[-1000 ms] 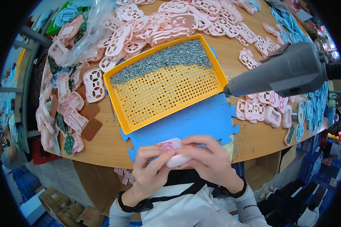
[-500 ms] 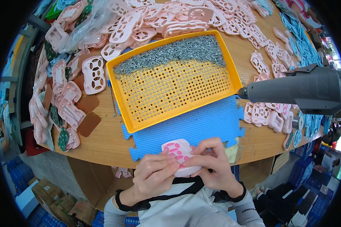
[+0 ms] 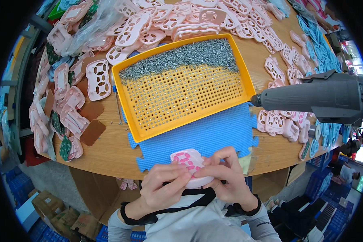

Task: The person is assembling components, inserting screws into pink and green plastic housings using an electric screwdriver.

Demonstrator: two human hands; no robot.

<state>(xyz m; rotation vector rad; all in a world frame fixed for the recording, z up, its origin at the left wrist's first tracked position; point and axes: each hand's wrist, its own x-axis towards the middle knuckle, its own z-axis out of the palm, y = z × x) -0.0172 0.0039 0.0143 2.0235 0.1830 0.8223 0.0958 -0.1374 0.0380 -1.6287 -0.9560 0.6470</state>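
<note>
Yellow tray (image 3: pixel 246 86) and screwdriver (image 3: pixel 310 99) ahead

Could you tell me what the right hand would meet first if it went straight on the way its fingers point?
Probably the left hand: the right hand points leftward across the pink part both hold.

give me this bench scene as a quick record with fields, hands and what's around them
left hand: grips the pink plastic shell from the left
right hand: fingers on the shell's right side and front edge
under the hands: blue foam mat on the wooden table
behind the mat: yellow perforated tray, small metal screws heaped along its far side
right of tray: grey power screwdriver, tip toward the tray
spread around: pink plastic shells, brown boards
</note>
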